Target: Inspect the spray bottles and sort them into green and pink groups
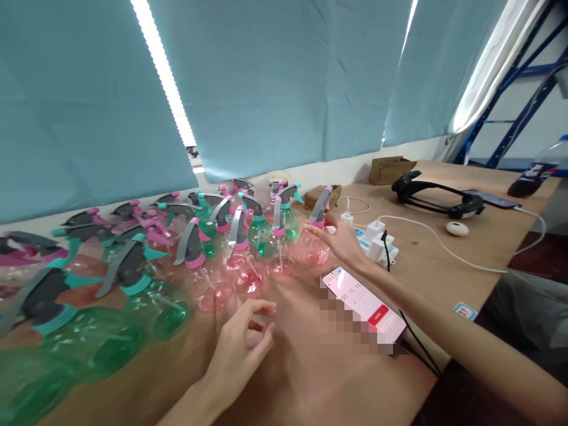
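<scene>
My right hand [341, 238] reaches across to a pink spray bottle [313, 248] at the right end of the front row. Its fingers are around the bottle's neck and side, below the grey-and-pink trigger head; the bottle stands upright on the table. My left hand [245, 338] hovers near the table in front, fingers loosely curled and thumb apart, with nothing in it. Nearest to it are another pink spray bottle [246, 273] and a pink one [208, 290] beside that. Larger green spray bottles [95, 340] stand at the left, partly cut off by the frame.
Several more pink and green bottles crowd the back left. A phone [355, 296] showing a timer lies on the brown table [302, 367]. Behind my right hand is a power strip [377, 245] with white chargers and cables. Farther right are a black headset [437, 198] and a cola bottle [536, 171].
</scene>
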The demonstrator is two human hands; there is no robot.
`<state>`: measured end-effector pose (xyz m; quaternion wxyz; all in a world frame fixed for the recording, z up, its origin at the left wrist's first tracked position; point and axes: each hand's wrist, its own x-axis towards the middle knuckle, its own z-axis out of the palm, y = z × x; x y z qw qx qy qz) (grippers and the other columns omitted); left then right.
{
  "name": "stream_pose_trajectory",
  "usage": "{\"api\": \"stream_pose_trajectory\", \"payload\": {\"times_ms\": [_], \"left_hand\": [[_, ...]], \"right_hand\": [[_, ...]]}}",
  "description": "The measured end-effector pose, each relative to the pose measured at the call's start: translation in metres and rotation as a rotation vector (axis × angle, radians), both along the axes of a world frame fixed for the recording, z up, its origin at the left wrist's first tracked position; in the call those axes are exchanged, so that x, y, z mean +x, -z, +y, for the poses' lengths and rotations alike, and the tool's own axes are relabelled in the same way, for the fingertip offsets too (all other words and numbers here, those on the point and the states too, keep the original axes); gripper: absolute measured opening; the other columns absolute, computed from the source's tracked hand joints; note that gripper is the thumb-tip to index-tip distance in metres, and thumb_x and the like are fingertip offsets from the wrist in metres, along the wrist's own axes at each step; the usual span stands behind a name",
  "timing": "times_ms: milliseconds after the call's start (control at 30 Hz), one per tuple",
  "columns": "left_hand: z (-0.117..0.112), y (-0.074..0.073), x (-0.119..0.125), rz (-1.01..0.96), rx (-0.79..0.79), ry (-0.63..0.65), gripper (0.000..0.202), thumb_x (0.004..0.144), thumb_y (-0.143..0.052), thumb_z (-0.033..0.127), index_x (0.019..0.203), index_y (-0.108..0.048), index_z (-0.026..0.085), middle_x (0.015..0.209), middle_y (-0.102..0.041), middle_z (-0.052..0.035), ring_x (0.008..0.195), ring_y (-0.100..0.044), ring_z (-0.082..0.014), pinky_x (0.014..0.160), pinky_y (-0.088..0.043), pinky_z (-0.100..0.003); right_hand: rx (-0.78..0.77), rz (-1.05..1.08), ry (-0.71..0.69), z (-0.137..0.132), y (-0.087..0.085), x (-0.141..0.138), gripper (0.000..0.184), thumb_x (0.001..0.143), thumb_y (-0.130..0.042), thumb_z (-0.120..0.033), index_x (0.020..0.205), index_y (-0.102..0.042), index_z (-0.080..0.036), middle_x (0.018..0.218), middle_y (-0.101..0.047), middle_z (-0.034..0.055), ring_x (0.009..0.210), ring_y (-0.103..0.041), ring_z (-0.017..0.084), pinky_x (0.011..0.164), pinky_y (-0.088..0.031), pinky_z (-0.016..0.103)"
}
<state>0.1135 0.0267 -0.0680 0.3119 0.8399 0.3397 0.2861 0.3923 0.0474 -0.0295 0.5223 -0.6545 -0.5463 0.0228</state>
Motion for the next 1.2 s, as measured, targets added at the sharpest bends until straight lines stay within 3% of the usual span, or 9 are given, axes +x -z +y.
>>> {"api": "stream_pose_trajectory", "payload": {"times_ms": [200,467,567,700,833,933,1067,1200], "left_hand": [[-0.013,-0.017,-0.019,-0.032,-0.047,0.011,0.016,0.091,-0.047,0.025,0.104,-0.057,0.022,0.103,-0.065,-0.0043,0.081,-0.066,-0.0161,0.071,-0.057,-0.032],[-0.029,-0.038,-0.074,-0.179,-0.045,-0.15,0.038,0.087,-0.058,0.035,0.121,-0.046,0.023,0.126,-0.057,-0.0084,0.111,-0.061,-0.0239,0.096,-0.05,-0.044],[-0.036,-0.051,-0.098,-0.186,-0.024,-0.171,0.046,0.086,-0.06,0.036,0.127,-0.043,0.025,0.133,-0.053,-0.0076,0.122,-0.053,-0.0245,0.102,-0.046,-0.043],[-0.041,-0.063,-0.122,-0.161,-0.067,-0.202,0.053,0.084,-0.063,0.034,0.132,-0.041,0.028,0.13,-0.055,-0.0047,0.113,-0.058,-0.0224,0.098,-0.048,-0.04],[-0.04,-0.07,-0.135,-0.161,-0.119,-0.216,0.051,0.083,-0.063,0.032,0.13,-0.043,0.025,0.113,-0.062,-0.0031,0.097,-0.063,-0.0198,0.084,-0.053,-0.034],[-0.035,-0.073,-0.142,-0.138,-0.029,-0.252,0.054,0.082,-0.063,0.032,0.132,-0.044,0.024,0.116,-0.062,-0.0045,0.1,-0.062,-0.0215,0.088,-0.05,-0.036],[-0.03,-0.078,-0.145,-0.095,0.013,-0.237,0.048,0.084,-0.06,0.03,0.13,-0.047,0.024,0.11,-0.064,-0.0033,0.092,-0.063,-0.0193,0.085,-0.05,-0.034],[-0.03,-0.077,-0.145,-0.123,0.042,-0.218,0.032,0.081,-0.055,0.02,0.113,-0.054,0.021,0.095,-0.064,-0.0004,0.082,-0.061,-0.0167,0.075,-0.05,-0.029]], "right_hand": [[0.046,-0.126,-0.104,-0.044,-0.021,-0.047,0.033,0.081,-0.066,-0.05,0.093,-0.063,-0.02,0.097,-0.068,0.0084,0.09,-0.062,0.027,0.077,-0.045,0.038],[-0.068,-0.1,-0.465,-0.065,-0.024,-0.159,0.02,0.082,-0.069,-0.04,0.083,-0.06,-0.022,0.084,-0.067,0.0015,0.077,-0.062,0.021,0.069,-0.045,0.032],[-0.103,-0.078,-0.628,-0.067,-0.021,-0.198,0.012,0.083,-0.068,-0.032,0.083,-0.059,-0.023,0.084,-0.068,0.0002,0.081,-0.062,0.02,0.074,-0.045,0.033],[-0.011,-0.104,-0.743,-0.062,-0.004,-0.235,0.012,0.08,-0.064,-0.021,0.076,-0.053,-0.022,0.084,-0.064,-0.0007,0.083,-0.058,0.019,0.077,-0.044,0.033],[-0.03,-0.117,-0.798,-0.059,0.003,-0.259,0.014,0.079,-0.057,-0.019,0.072,-0.045,-0.023,0.079,-0.06,-0.001,0.079,-0.056,0.019,0.078,-0.044,0.036],[-0.003,-0.133,-0.79,-0.059,0.004,-0.271,0.022,0.08,-0.058,-0.024,0.068,-0.04,-0.024,0.072,-0.055,-0.0026,0.075,-0.055,0.018,0.08,-0.044,0.037],[0.0,-0.162,-0.805,-0.056,0.011,-0.276,0.021,0.081,-0.067,-0.038,0.078,-0.053,-0.023,0.085,-0.063,0.0003,0.09,-0.058,0.021,0.092,-0.041,0.042],[-0.165,-0.191,-0.917,-0.057,0.019,-0.269,0.037,0.075,-0.072,-0.055,0.088,-0.06,-0.023,0.1,-0.065,0.0038,0.1,-0.058,0.025,0.092,-0.042,0.044]]}}
